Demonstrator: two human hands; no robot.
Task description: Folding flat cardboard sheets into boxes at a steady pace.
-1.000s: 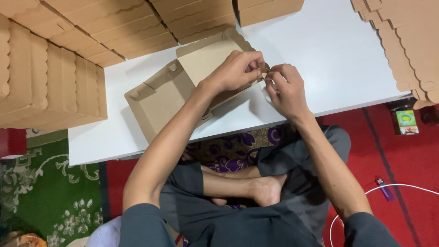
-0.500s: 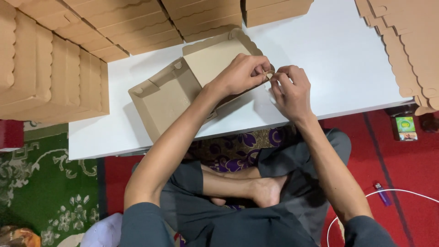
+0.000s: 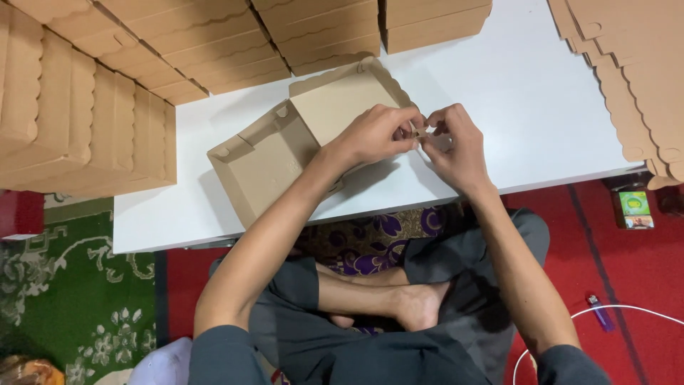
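The left hand (image 3: 377, 134) and the right hand (image 3: 456, 146) meet at the centre of the frame, fingertips almost touching, and both are closed in a pinch on the right corner flap of a half-folded cardboard box (image 3: 285, 153). The exact piece between the fingers is too small to see well. The box lies open on the white counter (image 3: 527, 107), left of the hands, with its lid part tilted up toward the upper centre of the frame. Behind it, along the top edge, stand rows of finished cardboard boxes (image 3: 214, 43), and a further stack of boxes (image 3: 78, 121) fills the upper left. Flat box blanks (image 3: 641, 71) with wavy edges lie in a pile at the upper right. Below the counter the person sits cross-legged on a red carpet (image 3: 627, 271), where a purple lighter (image 3: 600, 312) and a white cable (image 3: 627, 308) lie at the lower right.
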